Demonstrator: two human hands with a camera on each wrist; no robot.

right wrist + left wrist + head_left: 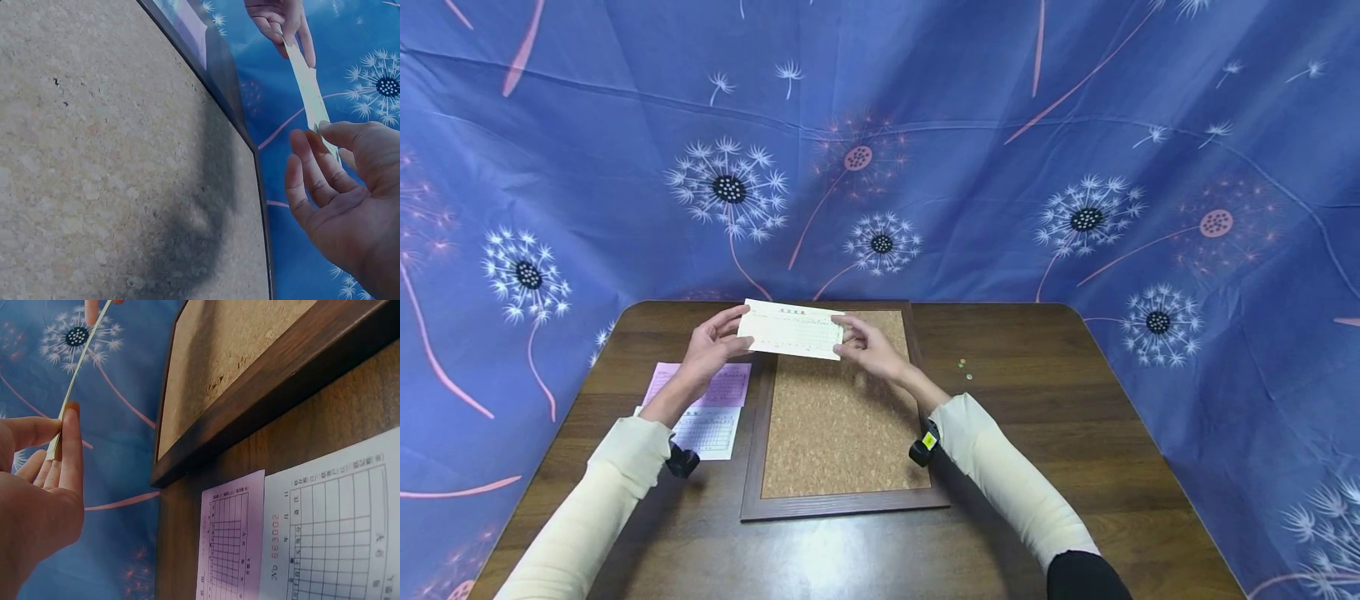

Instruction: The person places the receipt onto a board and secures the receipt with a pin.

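- A pale printed slip (792,329) is held up just above centre of the head view, over the far end of a cork board (838,417), by both hands.
- Its left end is pinched by the left hand (713,346), thumb on one face and straight fingers behind; in the left wrist view the slip (81,362) is seen edge-on at the upper left, caught between the thumb and the fingers (70,447).
- Its right end is held by the right hand (867,346); in the right wrist view the slip (310,90) runs diagonally through the upper right, its near end pinched between the thumb and the loosely spread fingers (312,172).
- The cork board is set in a dark wooden frame (842,502) and lies flat on a brown table (1075,417), in the middle of the head view.
- A pink form (730,385) and a white form (709,432) lie side by side, just left of the frame and below the left hand.
- A few small pale dots (964,367), too small to be identified, are seen on the table right of the board.
- A blue dandelion-print cloth (970,150) fills the upper frame behind the table.
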